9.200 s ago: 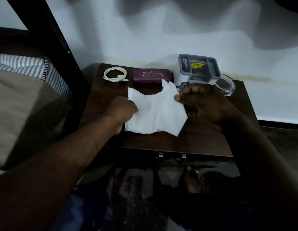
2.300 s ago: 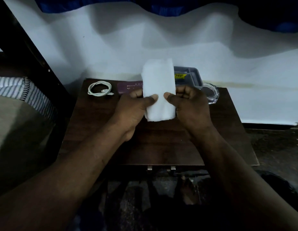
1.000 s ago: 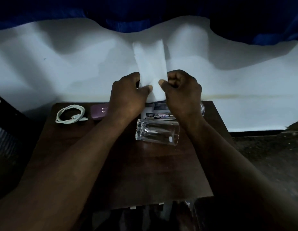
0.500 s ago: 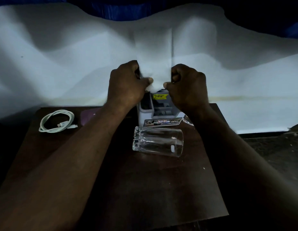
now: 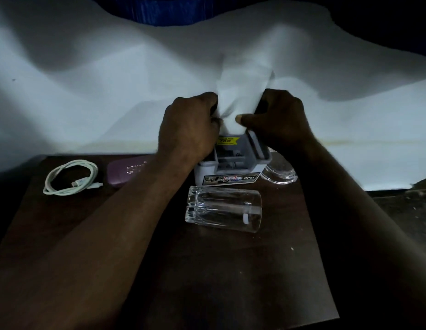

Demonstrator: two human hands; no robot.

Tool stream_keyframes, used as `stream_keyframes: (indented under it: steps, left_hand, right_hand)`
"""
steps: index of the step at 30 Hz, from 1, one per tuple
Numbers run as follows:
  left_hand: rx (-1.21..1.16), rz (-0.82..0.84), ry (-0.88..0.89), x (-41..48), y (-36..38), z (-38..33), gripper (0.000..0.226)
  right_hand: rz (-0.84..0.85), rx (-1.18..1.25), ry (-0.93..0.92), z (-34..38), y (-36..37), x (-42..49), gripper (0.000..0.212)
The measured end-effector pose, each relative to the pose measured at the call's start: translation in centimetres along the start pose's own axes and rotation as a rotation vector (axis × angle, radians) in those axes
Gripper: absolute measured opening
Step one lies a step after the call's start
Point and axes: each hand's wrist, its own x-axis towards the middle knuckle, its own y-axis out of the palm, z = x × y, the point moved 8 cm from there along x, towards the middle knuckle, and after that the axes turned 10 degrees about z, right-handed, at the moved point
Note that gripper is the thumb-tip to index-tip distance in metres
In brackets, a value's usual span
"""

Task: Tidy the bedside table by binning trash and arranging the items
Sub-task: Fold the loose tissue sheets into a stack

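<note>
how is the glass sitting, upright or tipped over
Tipped over: the glass lies on its side on the table, ribbed base pointing left, in front of the grey organiser.

This looks like a private room in a home, a bedroom corner. A small dark wooden table (image 5: pixel 231 270) stands against a plain white painted wall (image 5: pixel 88 91) with a faint yellowish stain line. On the table lie personal things: a coiled white charging cable (image 5: pixel 71 177), a purple spectacle case (image 5: pixel 126 171), a grey plastic organiser (image 5: pixel 231 173) with a price sticker, and a drinking glass (image 5: pixel 223 211) on its side. Blue cloth (image 5: pixel 159 10) hangs above the wall. The light is dim.
</note>
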Motion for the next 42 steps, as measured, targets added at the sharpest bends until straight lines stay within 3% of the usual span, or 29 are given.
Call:
stream_keyframes:
  steps: [4, 8, 11, 17, 20, 23, 28, 34, 38, 42]
  left_hand:
    - [0.105, 0.016, 0.032, 0.1, 0.2, -0.5, 0.022]
    - [-0.087, 0.016, -0.043, 0.3, -0.6, 0.2, 0.036]
    - [-0.064, 0.01, -0.055, 0.4, -0.7, 0.5, 0.03]
    - [-0.064, -0.027, -0.072, 0.3, -1.1, 0.5, 0.035]
    - [-0.119, 0.038, -0.063, 0.4, -0.8, 0.5, 0.035]
    - [-0.009, 0.106, -0.059, 0.3, 0.0, 0.6, 0.026]
    - [0.067, 0.088, -0.041, -0.2, 0.1, 0.2, 0.017]
    - [-0.082, 0.033, -0.083, -0.2, -0.6, 0.1, 0.03]
    - [0.012, 0.027, -0.085, -0.1, -0.3, 0.7, 0.033]
    - [0.021, -0.06, -0.046, -0.5, -0.8, 0.1, 0.037]
  right_hand:
    - [-0.029, -0.045, -0.015, 0.1, -0.7, 0.1, 0.021]
    - [-0.045, -0.139, -0.027, 0.3, 0.1, -0.1, 0.029]
    - [-0.041, -0.171, -0.023, 0.4, 0.6, -0.1, 0.034]
    - [-0.032, 0.019, 0.016, -0.3, -0.1, -0.4, 0.031]
    - [-0.081, 0.03, 0.019, -0.6, -0.7, -0.4, 0.031]
    - [-0.073, -0.036, -0.008, -0.1, -0.3, -0.4, 0.028]
    - [-0.079, -0.148, -0.003, 0.1, 0.6, -0.6, 0.035]
    - [-0.102, -0.215, -0.039, 0.4, 0.6, -0.8, 0.043]
    - [-0.04, -0.154, -0.041, 0.6, 1.0, -0.7, 0.028]
    - [-0.028, -0.079, -0.01, 0.2, 0.4, -0.8, 0.033]
